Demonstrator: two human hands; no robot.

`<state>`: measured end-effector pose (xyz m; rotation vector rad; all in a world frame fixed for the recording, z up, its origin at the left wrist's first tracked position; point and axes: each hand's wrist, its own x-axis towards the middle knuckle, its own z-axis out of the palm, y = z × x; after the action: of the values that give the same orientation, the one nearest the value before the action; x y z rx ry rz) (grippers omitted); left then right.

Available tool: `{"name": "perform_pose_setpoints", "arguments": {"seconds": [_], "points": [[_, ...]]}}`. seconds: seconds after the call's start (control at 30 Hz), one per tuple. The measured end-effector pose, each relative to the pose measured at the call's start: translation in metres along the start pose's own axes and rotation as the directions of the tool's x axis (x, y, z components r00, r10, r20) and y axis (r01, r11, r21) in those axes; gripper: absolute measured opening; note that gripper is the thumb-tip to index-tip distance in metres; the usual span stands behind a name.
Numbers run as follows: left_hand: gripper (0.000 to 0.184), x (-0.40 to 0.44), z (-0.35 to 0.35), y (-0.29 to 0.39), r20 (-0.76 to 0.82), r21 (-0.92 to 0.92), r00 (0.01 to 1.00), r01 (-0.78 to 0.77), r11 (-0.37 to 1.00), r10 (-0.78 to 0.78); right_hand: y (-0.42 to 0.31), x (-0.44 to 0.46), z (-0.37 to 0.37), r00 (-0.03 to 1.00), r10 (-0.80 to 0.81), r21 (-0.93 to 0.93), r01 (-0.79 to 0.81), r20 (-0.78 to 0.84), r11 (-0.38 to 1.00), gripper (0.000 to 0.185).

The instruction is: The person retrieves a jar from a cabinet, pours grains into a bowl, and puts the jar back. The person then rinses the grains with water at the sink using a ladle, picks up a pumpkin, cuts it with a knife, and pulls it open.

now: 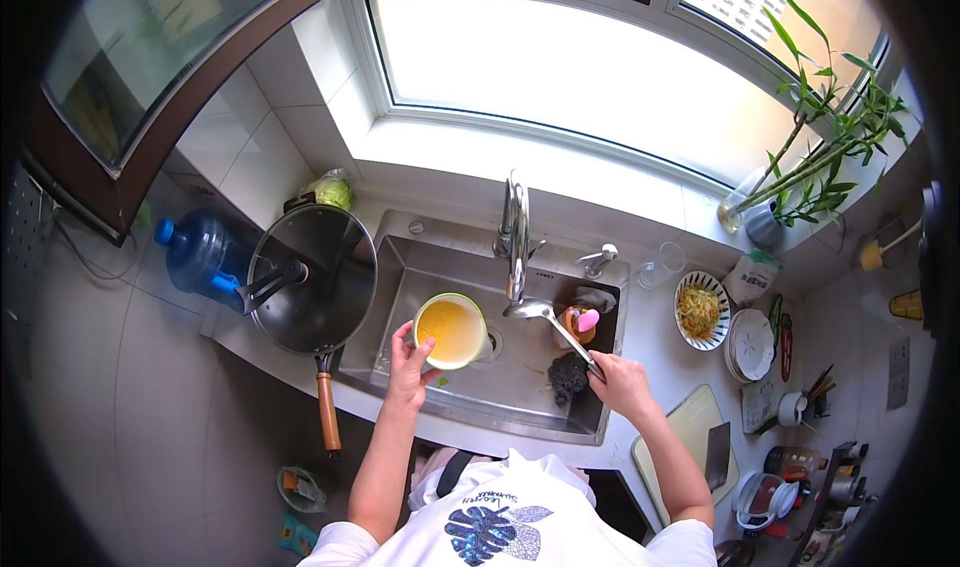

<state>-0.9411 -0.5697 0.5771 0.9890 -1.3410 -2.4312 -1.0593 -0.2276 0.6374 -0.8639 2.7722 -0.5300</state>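
My left hand (408, 367) grips the near left rim of a bowl (450, 331) that contains a yellow-orange liquid. The bowl is over the left part of the steel sink (400, 285). In my right hand (620, 379) is the handle of a metal ladle (530, 309), its head under the end of the faucet (516, 237). Whether water runs from the spout I cannot tell. Below the ladle's handle, a dark scouring pad (568, 377) lies in the sink, near a small container with a pink item (587, 320).
Left of the sink stands a lidded wok (320, 307) with a wooden handle, beside a blue water bottle (205, 252). On the right are a bowl of shredded food (700, 312), stacked white dishes (750, 345), a cutting board (680, 432) and a cleaver (718, 455).
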Motion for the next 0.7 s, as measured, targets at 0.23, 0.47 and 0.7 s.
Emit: {"name": "perform_pose_setpoints", "arguments": {"seconds": [0.23, 0.47, 0.7], "points": [[0.062, 0.0, 0.009, 0.005, -0.019, 0.023, 1.0, -0.014, 1.0, 0.015, 0.015, 0.041, 0.005, 0.99, -0.134, -0.088, 0.137, 0.036, 0.987, 0.027], [0.063, 0.001, 0.018, 0.006, -0.038, 0.026, 0.998, -0.049, 0.998, 0.05, 0.018, 0.128, 0.028, 0.911, -0.343, -0.238, 0.29, -0.227, 0.927, 0.024], [0.063, 0.006, 0.025, -0.002, -0.05, 0.043, 0.996, -0.07, 0.997, 0.072, 0.015, 0.207, 0.042, 0.929, -0.297, -0.341, 0.211, -0.221, 0.916, 0.016]]}}
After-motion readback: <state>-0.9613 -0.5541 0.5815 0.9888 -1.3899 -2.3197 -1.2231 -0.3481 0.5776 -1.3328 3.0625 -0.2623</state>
